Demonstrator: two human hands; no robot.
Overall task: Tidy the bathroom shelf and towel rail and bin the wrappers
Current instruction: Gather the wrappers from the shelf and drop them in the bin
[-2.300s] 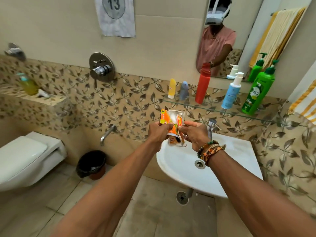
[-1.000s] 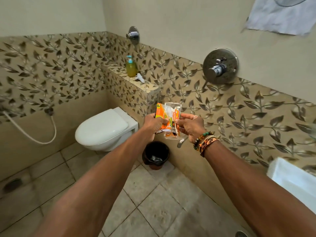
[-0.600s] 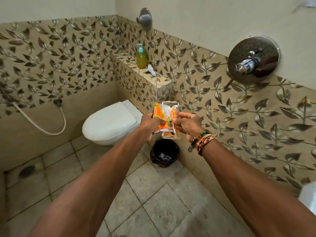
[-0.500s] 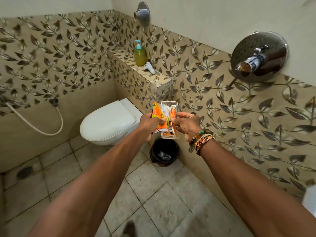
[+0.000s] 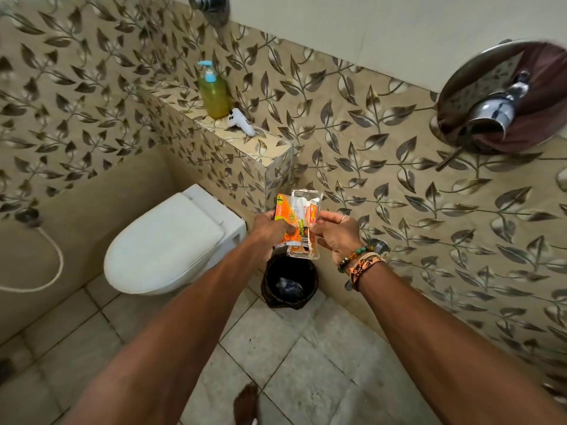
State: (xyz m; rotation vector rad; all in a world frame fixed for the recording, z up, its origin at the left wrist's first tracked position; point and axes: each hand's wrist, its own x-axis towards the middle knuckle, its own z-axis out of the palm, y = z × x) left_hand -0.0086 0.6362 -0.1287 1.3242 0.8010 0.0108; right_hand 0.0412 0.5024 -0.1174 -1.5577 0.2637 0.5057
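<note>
Head view: left hand (image 5: 270,230) and right hand (image 5: 334,237) both pinch the orange-and-clear wrappers (image 5: 299,223), held just above the black bin (image 5: 290,282) beside the toilet (image 5: 171,243). Best lowered nearer the bin's mouth before release, since light wrappers may flutter aside.

Head view, looking down. Both arms extend forward; the left hand (image 5: 270,230) and right hand (image 5: 336,237) together pinch a bunch of orange-and-clear wrappers (image 5: 299,223), held upright in front of the leaf-patterned wall tiles. Directly below them on the tiled floor (image 5: 306,363) stands a black bin (image 5: 290,282), open-topped, beside the closed white toilet (image 5: 167,243). A yellow pump bottle (image 5: 214,93) stands on the tiled ledge (image 5: 264,145). Beaded bracelets (image 5: 359,260) circle the right wrist.
</note>
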